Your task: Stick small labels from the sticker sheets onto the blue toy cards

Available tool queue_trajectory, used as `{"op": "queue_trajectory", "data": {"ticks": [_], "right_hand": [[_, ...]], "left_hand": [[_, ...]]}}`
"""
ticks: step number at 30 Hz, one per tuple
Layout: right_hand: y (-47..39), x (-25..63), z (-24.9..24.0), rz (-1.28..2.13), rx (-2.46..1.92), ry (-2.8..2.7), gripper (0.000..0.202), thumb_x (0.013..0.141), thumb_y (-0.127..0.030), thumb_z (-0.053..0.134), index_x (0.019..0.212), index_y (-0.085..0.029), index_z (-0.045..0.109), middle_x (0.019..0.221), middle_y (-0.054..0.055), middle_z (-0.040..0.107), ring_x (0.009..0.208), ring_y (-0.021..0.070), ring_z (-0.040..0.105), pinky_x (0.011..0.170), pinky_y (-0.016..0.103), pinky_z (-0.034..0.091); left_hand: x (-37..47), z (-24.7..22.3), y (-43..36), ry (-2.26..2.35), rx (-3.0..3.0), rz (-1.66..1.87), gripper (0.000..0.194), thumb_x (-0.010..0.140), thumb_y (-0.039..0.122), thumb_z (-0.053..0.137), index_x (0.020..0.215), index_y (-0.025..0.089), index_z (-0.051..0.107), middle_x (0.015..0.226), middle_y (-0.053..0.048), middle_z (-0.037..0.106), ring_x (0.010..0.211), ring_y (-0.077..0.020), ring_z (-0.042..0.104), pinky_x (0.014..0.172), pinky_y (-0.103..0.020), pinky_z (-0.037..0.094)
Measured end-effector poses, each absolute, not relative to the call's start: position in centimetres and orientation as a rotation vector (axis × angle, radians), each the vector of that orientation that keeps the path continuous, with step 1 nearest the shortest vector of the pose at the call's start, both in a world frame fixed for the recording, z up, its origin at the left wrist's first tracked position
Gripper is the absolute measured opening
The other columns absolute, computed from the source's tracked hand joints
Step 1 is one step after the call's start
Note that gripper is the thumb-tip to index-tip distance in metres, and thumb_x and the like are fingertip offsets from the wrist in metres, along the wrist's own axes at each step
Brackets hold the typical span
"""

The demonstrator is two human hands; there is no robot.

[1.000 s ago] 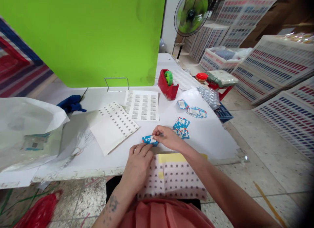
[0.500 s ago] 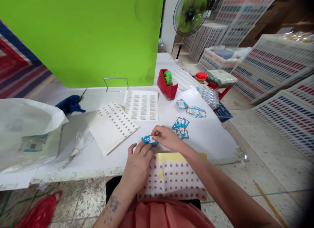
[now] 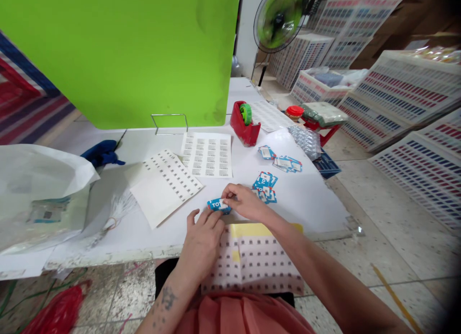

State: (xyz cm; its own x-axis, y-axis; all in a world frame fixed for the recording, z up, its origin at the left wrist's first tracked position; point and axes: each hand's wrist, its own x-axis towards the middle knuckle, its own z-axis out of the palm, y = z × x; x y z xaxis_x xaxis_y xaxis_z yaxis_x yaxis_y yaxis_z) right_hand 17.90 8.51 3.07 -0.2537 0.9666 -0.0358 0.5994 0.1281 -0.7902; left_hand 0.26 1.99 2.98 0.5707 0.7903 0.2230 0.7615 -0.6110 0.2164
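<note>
Right hand (image 3: 245,202) fingers pinch the blue tag (image 3: 218,205) at the worktop (image 3: 309,199) front edge, left hand (image 3: 201,238) fingers steady it. Imo keep it flat, press sticker on square w/ thumb.

The right hand (image 3: 245,203) covers one end of the blue card (image 3: 217,205), so its print reads only in part. The barcodes on the label sheets (image 3: 208,154) are too small to read, and the fan (image 3: 279,18) is cut off at the top edge.

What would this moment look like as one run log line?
left hand: steadies blue tag | right hand: pinches blue tag | nearby: sticker sheet on lap, red tape dispenser
</note>
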Motion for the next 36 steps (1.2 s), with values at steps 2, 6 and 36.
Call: {"op": "queue_trajectory", "data": {"ticks": [2,6,36], "right_hand": [[8.5,17.9,3.2,0.959,-1.515,-1.920,0.006,0.076,-0.016,0.059,0.079,-0.020,0.062,0.077,0.000,0.062,0.074,0.0128,0.056,0.066,0.024,0.040],[8.4,17.9,3.3,0.951,-1.523,-1.931,0.005,0.077,-0.016,0.059,0.079,-0.020,0.062,0.077,0.000,0.061,0.075,0.0131,0.056,0.067,0.025,0.040],[9.1,18.8,2.6,0.916,-1.445,-2.119,0.022,0.079,-0.019,0.060,0.101,-0.020,0.066,0.090,0.004,0.061,0.084,0.0162,0.056,0.076,0.029,0.043]], "left_hand": [[0.3,2.8,2.0,1.340,2.693,0.460,0.019,0.087,0.011,0.047,0.096,0.021,0.059,0.120,-0.004,0.060,0.119,-0.0231,0.045,0.100,-0.048,0.028],[0.3,2.7,2.0,1.338,2.700,0.455,0.019,0.088,0.011,0.046,0.097,0.021,0.059,0.120,-0.003,0.060,0.119,-0.0234,0.044,0.100,-0.048,0.027],[0.4,3.4,2.1,1.297,2.779,0.440,0.014,0.083,0.012,0.053,0.090,0.021,0.061,0.128,-0.003,0.056,0.116,-0.0244,0.047,0.099,-0.048,0.033]]}}
